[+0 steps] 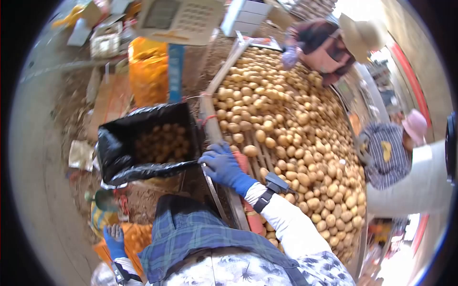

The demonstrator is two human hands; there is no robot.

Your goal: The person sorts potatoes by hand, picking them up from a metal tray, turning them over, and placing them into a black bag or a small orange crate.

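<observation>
My right hand [222, 164], in a blue glove, is at the near right corner of a black-lined bin [136, 175]. Its fingers bend over the rim there, close beside the sorting table's wooden edge [214, 125]. Several potatoes [164, 143] lie at the bottom of this bin. My left hand [114, 242], gloved too, hangs low at my side with its fingers stretched out and nothing in them. Next to it is an orange mesh sack [137, 238]. A broad heap of potatoes [305, 157] covers the table to my right.
A scale display with keypad [179, 20] stands on a blue post [175, 71] behind the bin, beside a full orange sack [149, 71]. Across the table are a person in a straw hat [329, 45] and another in a pink hat [389, 150]. Cardboard [112, 100] lies at left.
</observation>
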